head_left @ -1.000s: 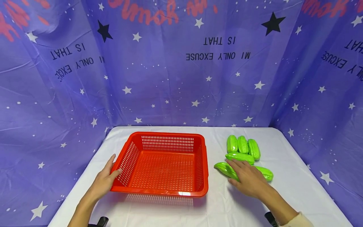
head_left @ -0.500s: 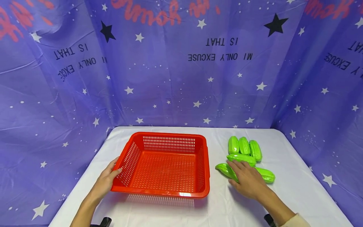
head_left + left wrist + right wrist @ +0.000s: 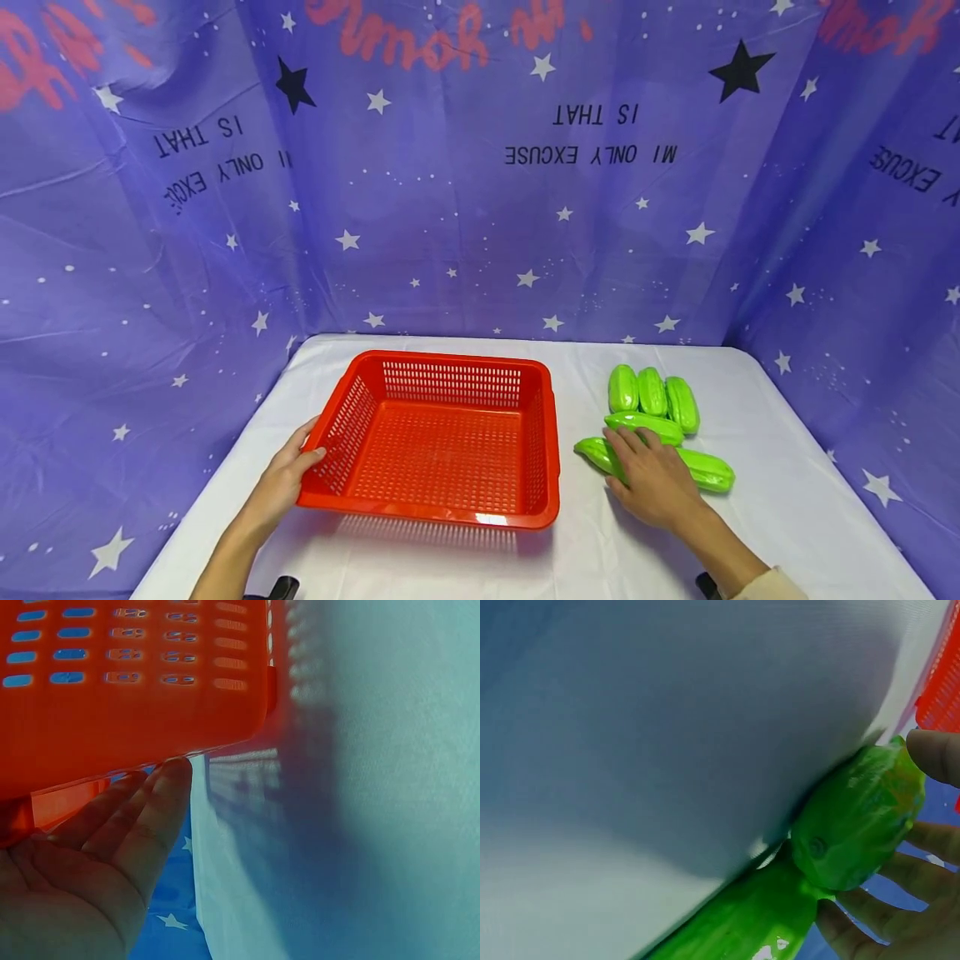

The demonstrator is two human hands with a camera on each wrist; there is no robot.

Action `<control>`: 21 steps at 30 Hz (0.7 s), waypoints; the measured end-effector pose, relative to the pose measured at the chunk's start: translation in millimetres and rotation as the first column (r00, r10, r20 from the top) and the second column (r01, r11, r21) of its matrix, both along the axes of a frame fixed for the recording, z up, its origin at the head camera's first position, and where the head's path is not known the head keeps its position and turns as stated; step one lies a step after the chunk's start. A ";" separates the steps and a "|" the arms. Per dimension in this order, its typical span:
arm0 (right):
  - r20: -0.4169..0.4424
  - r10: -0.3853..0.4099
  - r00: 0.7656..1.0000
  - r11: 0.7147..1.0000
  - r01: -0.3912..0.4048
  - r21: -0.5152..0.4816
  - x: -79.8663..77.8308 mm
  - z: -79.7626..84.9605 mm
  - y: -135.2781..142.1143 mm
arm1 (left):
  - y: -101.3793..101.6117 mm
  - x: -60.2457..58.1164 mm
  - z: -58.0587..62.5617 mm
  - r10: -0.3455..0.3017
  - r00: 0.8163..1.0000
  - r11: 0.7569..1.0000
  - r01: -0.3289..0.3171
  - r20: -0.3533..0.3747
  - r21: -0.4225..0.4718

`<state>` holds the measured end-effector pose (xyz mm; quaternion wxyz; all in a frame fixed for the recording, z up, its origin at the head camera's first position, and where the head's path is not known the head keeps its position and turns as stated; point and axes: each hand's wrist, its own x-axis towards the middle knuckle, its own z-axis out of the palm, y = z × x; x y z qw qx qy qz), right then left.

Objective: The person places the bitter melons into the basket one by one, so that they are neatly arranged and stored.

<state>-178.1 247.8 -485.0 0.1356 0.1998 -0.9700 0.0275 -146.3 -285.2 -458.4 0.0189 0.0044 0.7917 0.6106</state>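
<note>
A red slotted plastic basket (image 3: 450, 521) stands on the left half of the table. My left hand (image 3: 283, 475) grips its left rim, thumb over the edge; in the left wrist view the fingers (image 3: 154, 814) lie against the rim from outside. On the right, my right hand (image 3: 654, 482) reaches over a green ribbed gourd (image 3: 596, 452), partly covering it. The right wrist view has the thumb on one side of this gourd (image 3: 855, 825) and the fingers on the other. Touching its end is another green gourd (image 3: 708, 471).
Behind my right hand lies one more gourd (image 3: 645, 427), crosswise, with three others (image 3: 652, 392) side by side beyond it. White cloth (image 3: 420, 575) covers the table. Purple star-printed curtains (image 3: 480, 208) enclose the back and both sides.
My left fingers, raised beside the basket a second ago, have come round its rim. My right thumb has drawn slightly closer to the gourd. The whole view has shifted a little.
</note>
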 end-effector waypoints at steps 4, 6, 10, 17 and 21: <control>-0.013 -0.005 1.000 1.000 0.005 0.005 -0.5 -4.6 0.3 | 0.9 -0.2 0.5 -0.005 1.000 1.000 0.005 -0.004 0.004; -0.023 -0.007 1.000 1.000 0.007 0.003 -1.1 -6.7 0.2 | 1.1 -0.6 2.0 -0.004 1.000 1.000 0.004 -0.006 0.002; -0.030 -0.009 1.000 1.000 0.009 0.007 -2.5 -9.2 0.8 | 1.8 -0.3 3.3 -0.005 1.000 1.000 0.005 -0.006 0.015; -0.023 -0.010 1.000 1.000 0.010 0.003 -2.1 -11.9 1.4 | 0.9 -0.1 3.0 -0.012 1.000 1.000 0.012 0.012 0.022; -0.028 -0.004 1.000 1.000 0.004 0.014 -2.2 -13.5 1.8 | 0.4 0.1 1.6 -0.017 1.000 1.000 0.016 0.012 0.024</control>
